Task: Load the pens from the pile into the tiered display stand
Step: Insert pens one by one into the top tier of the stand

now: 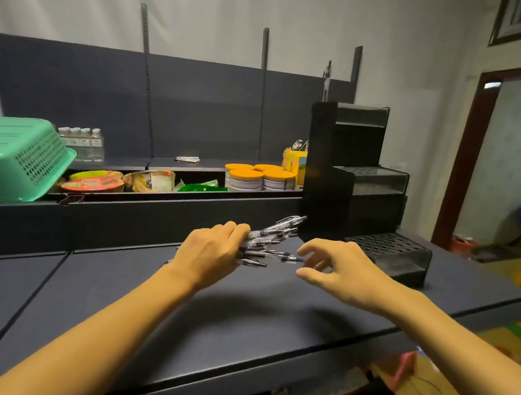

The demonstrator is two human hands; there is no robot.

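Observation:
My left hand [211, 250] grips a bundle of several clear-and-black pens [272, 234], their tips fanning out to the right above the dark shelf top [240, 308]. My right hand [338, 268] hovers just right of the pen tips, fingers loosely curled and thumb apart, holding nothing. The black tiered display stand [366, 193] rises behind and right of both hands. Its lowest tier [390, 246] shows rows of round holes with no pens in them, right behind my right hand.
A green plastic basket [13, 159] lies upside down at the left. Behind the shelf lip sit bowls of instant noodles [95, 181], orange-lidded tubs [255, 175] and small bottles [80, 141]. The shelf's right edge drops to a cluttered floor; a doorway [515, 168] opens at the right.

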